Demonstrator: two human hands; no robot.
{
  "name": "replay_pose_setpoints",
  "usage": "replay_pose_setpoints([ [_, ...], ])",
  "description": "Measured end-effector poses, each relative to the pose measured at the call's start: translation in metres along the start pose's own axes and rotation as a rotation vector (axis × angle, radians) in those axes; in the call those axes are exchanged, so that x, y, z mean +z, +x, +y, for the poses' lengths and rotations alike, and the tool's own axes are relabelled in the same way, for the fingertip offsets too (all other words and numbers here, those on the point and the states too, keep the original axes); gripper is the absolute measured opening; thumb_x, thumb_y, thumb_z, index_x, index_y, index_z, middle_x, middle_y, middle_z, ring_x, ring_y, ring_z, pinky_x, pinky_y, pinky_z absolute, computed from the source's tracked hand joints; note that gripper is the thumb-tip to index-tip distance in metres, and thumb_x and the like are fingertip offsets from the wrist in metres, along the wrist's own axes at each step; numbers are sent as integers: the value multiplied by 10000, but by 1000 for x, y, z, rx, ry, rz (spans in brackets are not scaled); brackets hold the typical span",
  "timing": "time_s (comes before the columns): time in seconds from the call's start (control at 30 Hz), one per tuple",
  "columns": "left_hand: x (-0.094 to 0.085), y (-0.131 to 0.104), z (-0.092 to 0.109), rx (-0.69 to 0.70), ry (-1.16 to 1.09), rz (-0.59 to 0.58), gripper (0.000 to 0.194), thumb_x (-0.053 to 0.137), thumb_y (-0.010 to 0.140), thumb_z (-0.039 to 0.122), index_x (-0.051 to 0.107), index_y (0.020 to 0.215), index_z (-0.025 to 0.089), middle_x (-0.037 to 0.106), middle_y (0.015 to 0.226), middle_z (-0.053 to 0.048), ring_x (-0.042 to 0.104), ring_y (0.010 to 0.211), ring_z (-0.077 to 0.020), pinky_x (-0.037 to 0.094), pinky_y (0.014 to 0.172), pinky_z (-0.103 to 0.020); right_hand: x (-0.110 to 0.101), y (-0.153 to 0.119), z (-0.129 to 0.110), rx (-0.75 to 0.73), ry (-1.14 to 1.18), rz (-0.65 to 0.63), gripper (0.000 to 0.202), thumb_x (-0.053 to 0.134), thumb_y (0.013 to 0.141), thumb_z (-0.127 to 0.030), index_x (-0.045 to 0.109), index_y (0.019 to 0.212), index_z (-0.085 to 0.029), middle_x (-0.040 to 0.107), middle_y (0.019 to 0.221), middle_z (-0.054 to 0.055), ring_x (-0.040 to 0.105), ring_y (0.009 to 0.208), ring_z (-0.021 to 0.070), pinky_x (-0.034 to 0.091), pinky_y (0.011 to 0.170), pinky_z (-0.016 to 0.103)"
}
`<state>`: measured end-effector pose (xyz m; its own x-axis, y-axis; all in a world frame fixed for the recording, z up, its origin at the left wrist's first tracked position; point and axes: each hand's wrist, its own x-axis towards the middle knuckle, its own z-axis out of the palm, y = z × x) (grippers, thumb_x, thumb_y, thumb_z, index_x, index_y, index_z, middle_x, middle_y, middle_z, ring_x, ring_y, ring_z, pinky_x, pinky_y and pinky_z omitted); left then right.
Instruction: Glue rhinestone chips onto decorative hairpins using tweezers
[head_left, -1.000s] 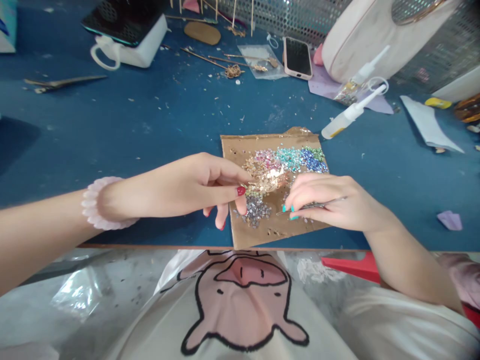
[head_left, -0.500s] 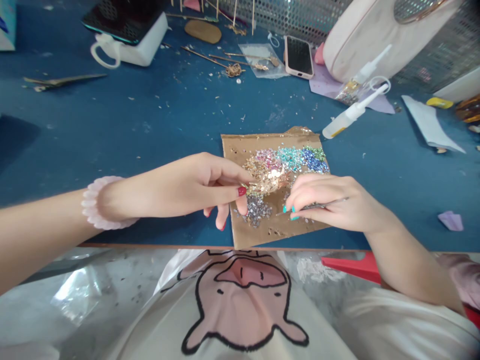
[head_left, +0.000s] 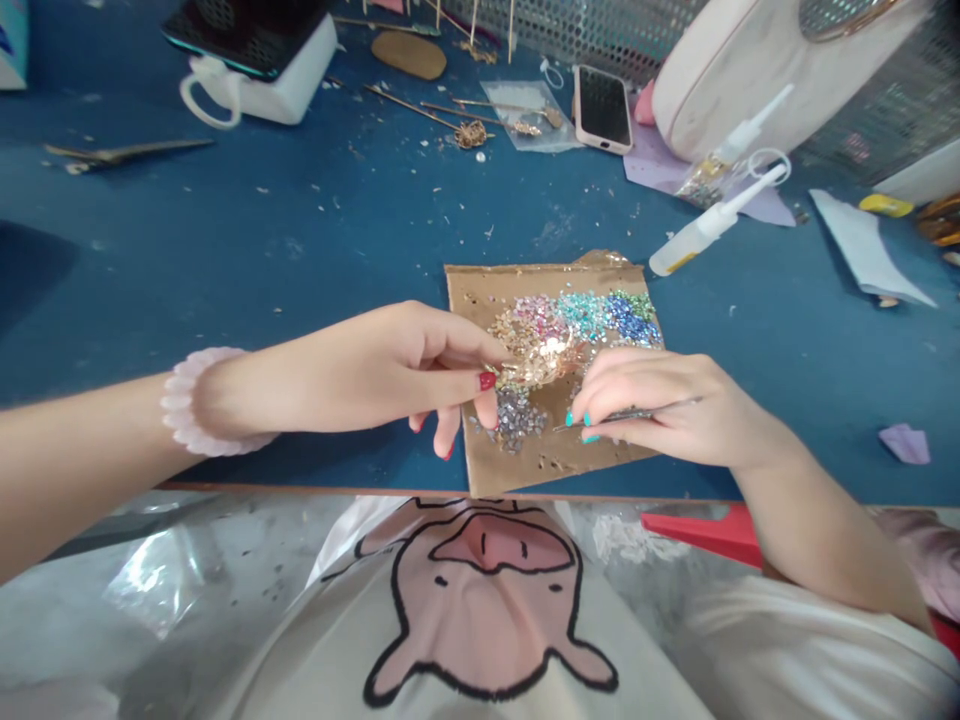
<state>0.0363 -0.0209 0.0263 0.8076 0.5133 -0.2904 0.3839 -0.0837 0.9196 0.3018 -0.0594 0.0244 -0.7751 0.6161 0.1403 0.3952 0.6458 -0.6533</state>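
Observation:
My left hand point(head_left: 420, 368), with red nails, pinches a shiny gold ornament point(head_left: 547, 360) between thumb and index finger above a piece of cardboard point(head_left: 562, 475). Between the fingers of my right hand point(head_left: 645, 400), which has turquoise nails, is a thin metal tool point(head_left: 626, 413); its tip points left, low over the cardboard. Small loose gems lie on the cardboard in groups: pink point(head_left: 538, 314), turquoise point(head_left: 581, 314), blue point(head_left: 631, 320) and grey point(head_left: 517, 420). The ornament's far end is near my right fingers; whether they touch is unclear.
Behind the cardboard are a glue bottle point(head_left: 694, 242), a phone point(head_left: 602, 108), a plastic bag point(head_left: 525, 120) and gold hairpin-like sticks point(head_left: 471, 134). Scissors point(head_left: 127, 152) and a white box with a dark device point(head_left: 289, 90) are at the left. The table edge is close to my body.
The view has shifted very slightly. Both hands keep almost the same pose, with the ornament and the metal tool still held.

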Motion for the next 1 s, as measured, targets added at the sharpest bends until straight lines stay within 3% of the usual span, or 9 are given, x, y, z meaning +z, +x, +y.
replay_pose_setpoints([
  [0.3, 0, 0, 3, -27, -54, -15, 220, 429, 862, 255, 632, 944, 240, 693, 878, 73, 583, 522, -57, 447, 469, -158, 1, 0, 1, 0, 15, 12, 27, 611, 822, -188, 602, 845, -198, 626, 811, 7, 576, 797, 109, 465, 709, 256],
  [0.47, 0, 0, 2, -15, -82, -15, 190, 465, 840, 284, 637, 920, 271, 696, 865, 70, 578, 502, -66, 451, 447, -159, 1, 0, 1, 6, 12, 6, 51, 626, 808, -173, 602, 846, -196, 627, 815, 6, 580, 801, 107, 470, 704, 251],
  [0.63, 1, 1, 3, -70, -71, -5, 206, 457, 857, 214, 633, 963, 215, 700, 881, 29, 605, 502, -70, 457, 464, -148, 0, 1, -1, -7, 50, 37, 63, 628, 803, -159, 608, 846, -200, 644, 822, 1, 591, 807, 106, 484, 715, 259],
  [0.8, 3, 2, 5, -86, -79, -17, 174, 469, 850, 185, 635, 899, 198, 703, 853, 21, 617, 514, -78, 469, 466, -145, 0, 2, -6, -50, 144, 171, 165, 684, 737, -101, 621, 845, -207, 678, 809, 3, 615, 767, 123, 509, 701, 289],
  [1.0, 6, 1, 2, -55, -106, -77, 191, 451, 877, 213, 641, 894, 209, 690, 853, 28, 627, 521, -79, 476, 462, -146, 10, 8, -12, -90, 157, 408, 142, 664, 760, -132, 605, 826, -243, 686, 784, 4, 637, 750, 155, 525, 653, 320],
])
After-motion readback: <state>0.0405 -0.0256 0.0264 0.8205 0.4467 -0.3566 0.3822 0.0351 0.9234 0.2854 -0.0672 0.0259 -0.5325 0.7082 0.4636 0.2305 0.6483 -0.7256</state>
